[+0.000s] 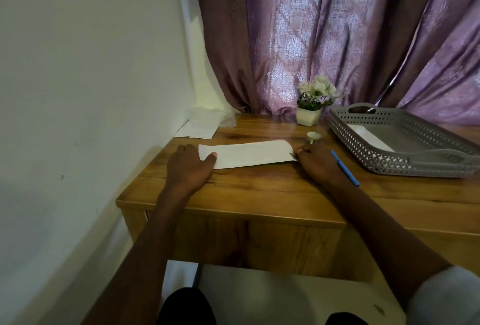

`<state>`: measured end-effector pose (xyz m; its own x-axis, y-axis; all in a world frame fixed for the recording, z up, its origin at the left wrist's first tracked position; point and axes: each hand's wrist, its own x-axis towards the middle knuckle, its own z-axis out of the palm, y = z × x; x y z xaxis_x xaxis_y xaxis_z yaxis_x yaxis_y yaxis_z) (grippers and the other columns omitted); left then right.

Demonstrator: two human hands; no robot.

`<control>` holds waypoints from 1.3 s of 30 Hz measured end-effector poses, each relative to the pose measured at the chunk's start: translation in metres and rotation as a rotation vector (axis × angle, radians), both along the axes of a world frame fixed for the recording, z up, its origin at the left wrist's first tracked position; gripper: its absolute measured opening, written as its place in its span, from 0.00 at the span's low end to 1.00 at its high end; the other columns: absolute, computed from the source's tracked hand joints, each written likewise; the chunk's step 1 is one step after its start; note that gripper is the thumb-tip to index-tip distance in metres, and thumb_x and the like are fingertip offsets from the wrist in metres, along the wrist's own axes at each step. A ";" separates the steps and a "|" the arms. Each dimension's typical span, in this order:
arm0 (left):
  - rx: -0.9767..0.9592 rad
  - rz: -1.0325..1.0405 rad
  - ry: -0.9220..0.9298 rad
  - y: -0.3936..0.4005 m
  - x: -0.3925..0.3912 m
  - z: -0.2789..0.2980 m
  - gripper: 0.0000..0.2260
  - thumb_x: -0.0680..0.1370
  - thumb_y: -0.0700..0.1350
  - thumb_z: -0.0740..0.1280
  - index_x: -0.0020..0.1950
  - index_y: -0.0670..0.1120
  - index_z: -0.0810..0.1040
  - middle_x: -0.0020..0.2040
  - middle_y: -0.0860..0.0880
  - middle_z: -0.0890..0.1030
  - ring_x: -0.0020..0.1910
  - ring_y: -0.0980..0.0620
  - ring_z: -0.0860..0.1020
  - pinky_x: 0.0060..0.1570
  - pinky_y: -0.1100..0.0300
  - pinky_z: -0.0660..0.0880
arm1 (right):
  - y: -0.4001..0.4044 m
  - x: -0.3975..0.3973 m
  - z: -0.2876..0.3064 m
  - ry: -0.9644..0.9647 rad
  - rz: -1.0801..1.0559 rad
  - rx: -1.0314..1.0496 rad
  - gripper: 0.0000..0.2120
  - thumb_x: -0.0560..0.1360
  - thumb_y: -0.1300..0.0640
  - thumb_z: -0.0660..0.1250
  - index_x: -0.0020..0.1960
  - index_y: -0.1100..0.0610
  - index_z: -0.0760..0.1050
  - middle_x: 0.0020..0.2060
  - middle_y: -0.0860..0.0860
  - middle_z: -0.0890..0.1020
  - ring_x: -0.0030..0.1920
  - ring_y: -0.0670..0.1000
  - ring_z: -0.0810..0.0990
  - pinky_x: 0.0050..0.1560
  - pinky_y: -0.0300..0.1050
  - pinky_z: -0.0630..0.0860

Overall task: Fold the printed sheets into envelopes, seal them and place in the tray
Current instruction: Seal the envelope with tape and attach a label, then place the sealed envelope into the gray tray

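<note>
one wooden desk (259,189) between white wall (91,65) and purple curtain (337,39)

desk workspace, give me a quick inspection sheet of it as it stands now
surface: brown wooden desk, set against a white wall.
job's things: long white paper envelope flat on the desk; grey perforated plastic tray at right with a white envelope inside; stack of white sheets in the far left corner.
clutter: blue pen; small white cap-like item; white pot of white flowers.
grippers: left hand presses the envelope's left end; right hand at its right end, grip unclear.
cables: nothing seen.
surroundings: purple patterned curtain.
</note>
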<state>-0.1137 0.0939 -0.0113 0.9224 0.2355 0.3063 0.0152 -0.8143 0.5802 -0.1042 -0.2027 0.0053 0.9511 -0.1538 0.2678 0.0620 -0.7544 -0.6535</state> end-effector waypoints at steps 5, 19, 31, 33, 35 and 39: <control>-0.530 -0.094 -0.101 0.003 -0.009 0.009 0.19 0.78 0.43 0.74 0.69 0.45 0.76 0.61 0.50 0.80 0.59 0.48 0.79 0.64 0.49 0.78 | -0.004 0.002 -0.004 -0.010 -0.004 0.117 0.15 0.79 0.57 0.62 0.35 0.57 0.77 0.29 0.51 0.80 0.32 0.51 0.78 0.32 0.43 0.68; -1.201 -0.180 -0.284 -0.009 -0.014 0.037 0.11 0.75 0.37 0.77 0.55 0.43 0.83 0.52 0.44 0.87 0.48 0.47 0.87 0.46 0.56 0.85 | 0.008 0.014 0.079 -0.455 0.285 -0.187 0.12 0.76 0.50 0.73 0.58 0.53 0.84 0.51 0.49 0.86 0.52 0.49 0.83 0.55 0.48 0.79; -1.325 -0.478 -0.379 -0.105 0.043 0.168 0.05 0.79 0.34 0.72 0.53 0.41 0.83 0.50 0.41 0.85 0.47 0.47 0.86 0.48 0.55 0.85 | -0.086 0.019 0.166 -0.537 0.089 0.164 0.09 0.75 0.57 0.74 0.55 0.55 0.86 0.43 0.49 0.86 0.34 0.35 0.78 0.41 0.33 0.76; -1.323 -0.529 -0.342 -0.138 0.060 0.186 0.05 0.79 0.34 0.71 0.52 0.42 0.82 0.47 0.42 0.84 0.42 0.48 0.84 0.43 0.58 0.85 | -0.115 0.018 0.167 -0.499 0.030 0.211 0.10 0.77 0.58 0.73 0.57 0.56 0.85 0.44 0.51 0.85 0.32 0.35 0.77 0.36 0.29 0.72; -1.346 -0.565 -0.300 -0.172 0.082 0.198 0.05 0.79 0.33 0.71 0.52 0.41 0.80 0.43 0.43 0.83 0.34 0.52 0.83 0.36 0.60 0.84 | -0.143 0.018 0.164 -0.476 -0.015 0.268 0.10 0.77 0.60 0.72 0.58 0.58 0.85 0.44 0.53 0.84 0.35 0.40 0.76 0.35 0.30 0.72; -1.294 -0.500 -0.188 -0.238 0.121 0.204 0.08 0.77 0.31 0.72 0.44 0.43 0.81 0.39 0.43 0.83 0.26 0.54 0.82 0.28 0.61 0.80 | -0.189 0.018 0.142 -0.403 -0.092 0.433 0.09 0.77 0.64 0.72 0.56 0.60 0.84 0.39 0.54 0.82 0.32 0.45 0.77 0.32 0.34 0.75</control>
<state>0.0069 -0.1443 0.1922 0.9614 0.1054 0.2540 -0.2749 0.3973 0.8755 -0.0860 -0.3918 0.1472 0.7652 -0.4066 0.4991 0.3159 -0.4384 -0.8414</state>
